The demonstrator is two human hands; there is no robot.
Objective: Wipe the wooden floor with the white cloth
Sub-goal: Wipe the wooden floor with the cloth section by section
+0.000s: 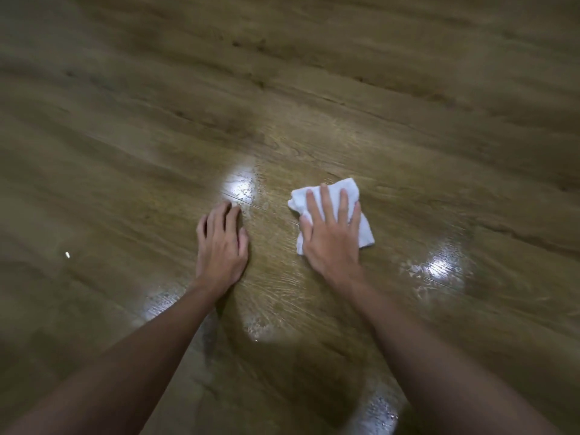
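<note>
A folded white cloth (pixel 365 229) lies flat on the brown wooden floor (pixel 314 105), right of centre. My right hand (pixel 331 237) presses down on the cloth with straight, spread fingers and covers most of its left half. My left hand (pixel 221 241) rests on the bare boards to the left of the cloth, fingers lightly bent with the tips on the floor, and holds nothing. Wet, shiny streaks show on the boards between and below the hands.
Bright light reflections sit on the wet floor at the upper left of my left hand (pixel 238 186), at the right (pixel 439 266) and near the bottom. A tiny white speck (pixel 67 254) lies on the boards at the left.
</note>
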